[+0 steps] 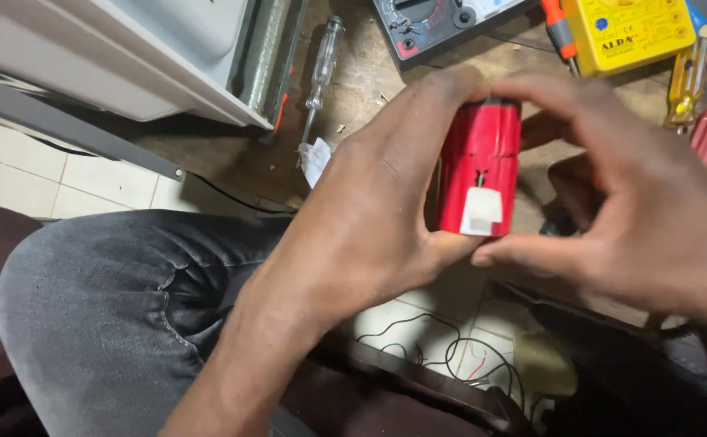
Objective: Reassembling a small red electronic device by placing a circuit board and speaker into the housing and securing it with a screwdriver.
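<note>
While both hands close around it, red shrink-wrapped battery pack [480, 166] stands upright, long axis vertical, white plastic connector facing camera. Left hand [386, 210] and right hand [653, 210] pinch its top and base. Held above scuffed wooden bench [353, 89]; yellow multimeter [632, 32] beyond.

- Two hands: the left hand [377, 202] and the right hand [653, 210], both near the middle of the scene.
- One red cylindrical pack [480, 166] with one white connector [481, 212] on its near end, held between the hands.
- Two multimeters at the far edge: one dark multimeter [430, 24] and one yellow multimeter [630, 32] to its right.
- Three screwdrivers: one clear-handled screwdriver [321, 69] far left of the hands, one orange-handled screwdriver [558, 31] between the meters, one yellow-handled screwdriver [685, 85] at far right.
- One grey-clad knee [102, 299] at near left.
- One bundle of thin wires [450, 352] on the floor, near.
</note>
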